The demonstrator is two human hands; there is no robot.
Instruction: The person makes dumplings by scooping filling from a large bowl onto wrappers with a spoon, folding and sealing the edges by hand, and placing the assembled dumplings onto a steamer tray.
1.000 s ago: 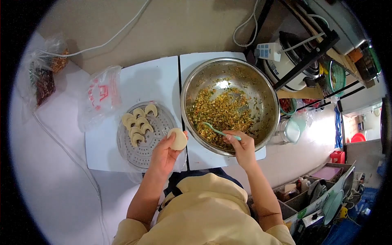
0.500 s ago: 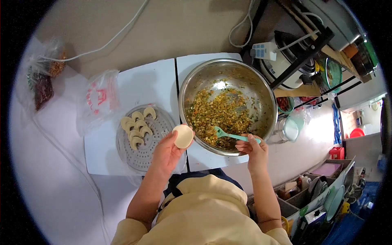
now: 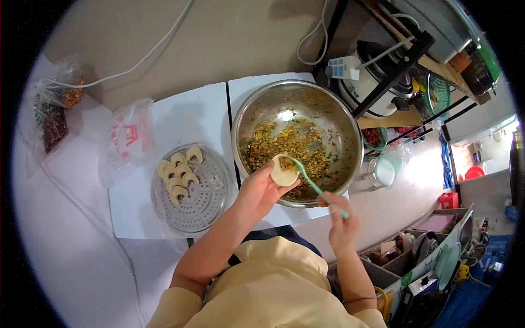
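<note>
My left hand [image 3: 259, 192] holds a round dumpling wrapper [image 3: 285, 174] over the near rim of a large steel bowl [image 3: 354, 164]. In my right hand [image 3: 342, 223], slightly blurred, is the handle of a mint-green spoon [image 3: 314, 187]. The spoon's head rests at the wrapper's upper edge, with some filling on it. Chopped yellow and green filling [image 3: 295, 139] covers much of the bowl's bottom. Left of the bowl, several folded dumplings [image 3: 179, 174] lie on a round perforated steamer tray [image 3: 203, 210].
A clear plastic bag [image 3: 131, 134] with red print lies at the white table's [image 3: 202, 109] left side. Right of the bowl stand a rice cooker [image 3: 377, 98] and a black-framed shelf [image 3: 396, 74]. Bagged food [image 3: 54, 123] sits far left.
My left hand has moved right with the wrapper, over the bowl's near edge. The spoon has come up from the filling to the wrapper.
</note>
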